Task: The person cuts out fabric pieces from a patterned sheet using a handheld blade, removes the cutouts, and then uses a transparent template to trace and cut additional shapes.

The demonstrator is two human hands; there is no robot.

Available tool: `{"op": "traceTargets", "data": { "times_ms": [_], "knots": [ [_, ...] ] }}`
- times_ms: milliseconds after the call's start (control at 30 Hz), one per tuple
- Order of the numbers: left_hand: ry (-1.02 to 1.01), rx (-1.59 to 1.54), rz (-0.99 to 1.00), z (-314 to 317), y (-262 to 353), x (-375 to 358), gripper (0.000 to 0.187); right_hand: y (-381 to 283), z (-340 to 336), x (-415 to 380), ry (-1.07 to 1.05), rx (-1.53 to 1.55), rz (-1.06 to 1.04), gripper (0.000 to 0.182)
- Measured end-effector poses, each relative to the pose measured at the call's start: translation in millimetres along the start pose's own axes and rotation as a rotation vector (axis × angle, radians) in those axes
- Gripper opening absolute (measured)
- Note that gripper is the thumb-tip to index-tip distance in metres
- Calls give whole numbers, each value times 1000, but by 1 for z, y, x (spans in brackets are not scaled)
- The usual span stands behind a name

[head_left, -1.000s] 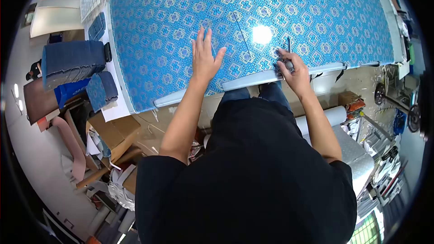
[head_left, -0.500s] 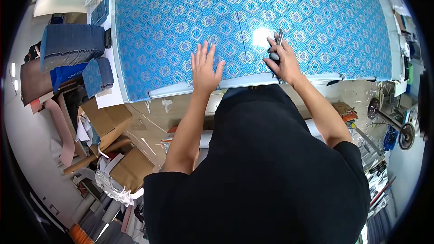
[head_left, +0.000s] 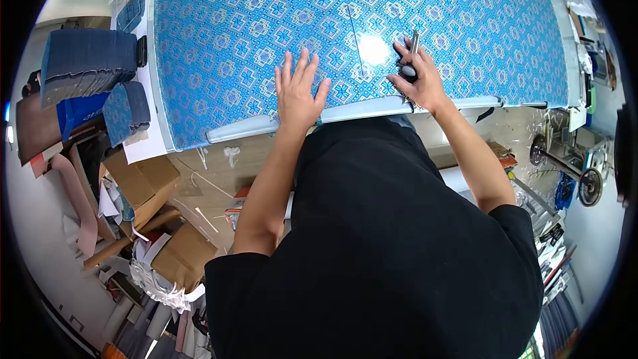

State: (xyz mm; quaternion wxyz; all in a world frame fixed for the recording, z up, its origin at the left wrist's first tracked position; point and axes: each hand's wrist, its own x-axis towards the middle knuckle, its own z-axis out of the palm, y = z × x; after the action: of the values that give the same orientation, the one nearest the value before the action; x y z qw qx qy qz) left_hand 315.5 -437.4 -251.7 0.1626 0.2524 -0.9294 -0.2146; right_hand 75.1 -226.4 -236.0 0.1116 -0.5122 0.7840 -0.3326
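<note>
Through my head view I have the left hand [head_left: 300, 98] palm down, fingers spread, flat on the blue patterned sheet [head_left: 232, 60] and holding nothing. The right hand [head_left: 420, 78] is curled around a slim dark tool [head_left: 414, 42], whose narrow end points away from the wrist; I can't make out exactly what kind it is. The sheet runs under both hands and well beyond them, covering most of the bench [head_left: 565, 33]. Between the hands, a little farther out, I see a thin dark line [head_left: 354, 33] on the sheet; whether it is cut or drawn, I can't tell. A bright patch of light [head_left: 373, 49] sits beside it, near the right fingertips. A pale strip [head_left: 365, 108] edges the near side, close below both hands. Well left of the left hand stands a dark blue stack [head_left: 93, 60].
</note>
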Motion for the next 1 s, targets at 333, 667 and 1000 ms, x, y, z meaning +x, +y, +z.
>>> {"op": "traceTargets", "data": {
  "times_ms": [333,667,1000],
  "knots": [
    [1,24,3,1,1,1,56,-2,0,-1,11,43,56,43],
    [-10,37,5,0,1,1,57,-3,0,-4,17,76,54,42],
    [-21,48,-21,2,1,-1,59,-8,0,-4,6,27,103,38]
  ]
}}
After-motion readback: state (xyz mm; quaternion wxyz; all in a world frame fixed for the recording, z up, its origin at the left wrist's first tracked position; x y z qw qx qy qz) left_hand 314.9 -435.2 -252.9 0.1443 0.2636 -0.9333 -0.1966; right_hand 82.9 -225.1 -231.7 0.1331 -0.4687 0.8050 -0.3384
